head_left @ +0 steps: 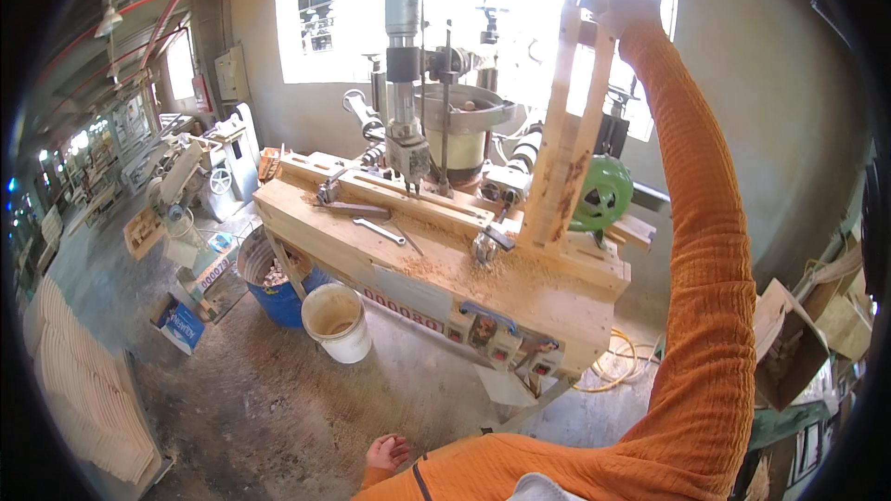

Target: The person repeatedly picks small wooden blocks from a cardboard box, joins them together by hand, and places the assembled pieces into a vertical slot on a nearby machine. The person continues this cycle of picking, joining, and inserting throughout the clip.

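Observation:
My right arm, in an orange sleeve, is raised high at the right. At its end my right hand (624,2) is closed at the top of a tall wooden chute (560,167) of two upright boards. Window glare hides what the fingers hold, if anything. A dark piece (587,33) sits between the boards just below the hand. The chute stands on a wooden machine bench (445,264) under a vertical drill head (406,144). Low in front of my body, my left hand (388,452) hangs with loosely bent fingers and nothing visible in it.
On the bench lie a wrench (380,231), clamps and sawdust. A green motor housing (601,193) sits behind the chute. A white bucket (336,323) and a blue bin (288,301) stand on the floor at the front left. Stacked wooden boards (88,380) are at the far left; a yellow hose (617,362) lies at right.

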Available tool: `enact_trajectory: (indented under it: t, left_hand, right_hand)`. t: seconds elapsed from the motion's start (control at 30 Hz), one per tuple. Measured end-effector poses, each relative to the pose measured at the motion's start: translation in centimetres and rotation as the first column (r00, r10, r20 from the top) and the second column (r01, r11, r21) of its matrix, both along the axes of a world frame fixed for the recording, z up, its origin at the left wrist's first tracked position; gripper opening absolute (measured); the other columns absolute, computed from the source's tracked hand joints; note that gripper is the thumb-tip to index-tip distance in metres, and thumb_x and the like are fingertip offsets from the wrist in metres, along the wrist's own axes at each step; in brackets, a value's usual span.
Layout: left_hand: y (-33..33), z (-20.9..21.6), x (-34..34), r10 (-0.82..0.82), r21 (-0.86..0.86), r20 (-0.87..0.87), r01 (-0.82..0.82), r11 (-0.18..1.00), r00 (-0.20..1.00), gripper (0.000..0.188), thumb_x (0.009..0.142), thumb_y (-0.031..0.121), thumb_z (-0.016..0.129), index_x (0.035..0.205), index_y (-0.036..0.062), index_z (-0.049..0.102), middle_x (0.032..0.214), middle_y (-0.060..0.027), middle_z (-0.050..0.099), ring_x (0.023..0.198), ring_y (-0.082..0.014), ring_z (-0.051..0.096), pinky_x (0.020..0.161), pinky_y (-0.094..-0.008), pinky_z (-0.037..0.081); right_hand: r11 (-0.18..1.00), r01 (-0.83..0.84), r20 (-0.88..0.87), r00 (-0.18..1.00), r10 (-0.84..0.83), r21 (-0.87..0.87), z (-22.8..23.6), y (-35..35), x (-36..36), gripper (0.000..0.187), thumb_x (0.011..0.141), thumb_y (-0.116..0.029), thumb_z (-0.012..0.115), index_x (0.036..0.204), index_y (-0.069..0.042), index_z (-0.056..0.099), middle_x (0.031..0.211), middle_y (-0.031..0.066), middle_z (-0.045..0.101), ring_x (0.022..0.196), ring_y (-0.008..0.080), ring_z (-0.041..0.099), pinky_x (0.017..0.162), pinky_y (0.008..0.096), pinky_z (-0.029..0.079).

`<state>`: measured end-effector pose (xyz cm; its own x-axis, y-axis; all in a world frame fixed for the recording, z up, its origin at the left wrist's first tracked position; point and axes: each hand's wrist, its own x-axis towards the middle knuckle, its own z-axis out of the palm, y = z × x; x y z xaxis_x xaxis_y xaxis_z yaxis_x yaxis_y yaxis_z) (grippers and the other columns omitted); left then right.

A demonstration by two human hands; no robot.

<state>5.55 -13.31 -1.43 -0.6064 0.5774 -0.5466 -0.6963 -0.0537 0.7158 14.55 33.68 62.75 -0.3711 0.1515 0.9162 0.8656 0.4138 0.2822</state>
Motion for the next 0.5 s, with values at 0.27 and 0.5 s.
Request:
enact_trajectory:
  t: [0.27, 0.5]
  left_hand:
    - [3.6, -0.2, -1.9, 0.092, -0.063, -0.023, -0.094, 0.994, 0.995, 0.022, 0.096, 0.016, 0.052, 0.112, 0.0002, 0.053, 0.102, -0.0154, 0.065, 0.083, -0.0268, 0.066, 0.070, -0.0386, 0.056]
    - [5.3, -1.4, -3.5, 0.099, -0.040, -0.080, -0.102, 0.994, 0.992, 0.031, 0.093, 0.026, 0.059, 0.116, 0.0056, 0.055, 0.107, -0.0190, 0.064, 0.091, -0.0343, 0.065, 0.079, -0.0514, 0.054]
  right_hand:
    - [0.971, 0.227, 0.055, 0.973, -0.223, -0.071, 3.7, 4.8, -2.9, 0.050, 0.077, -0.015, 0.078, 0.121, -0.013, 0.054, 0.120, 0.0070, 0.056, 0.120, 0.0259, 0.049, 0.097, 0.0512, 0.042]
    - [0.909, 0.397, 0.254, 0.899, -0.358, -0.123, 4.9, 5.4, -3.2, 0.056, 0.080, -0.032, 0.073, 0.127, -0.018, 0.047, 0.130, -0.0007, 0.045, 0.129, 0.0219, 0.040, 0.104, 0.0537, 0.035]
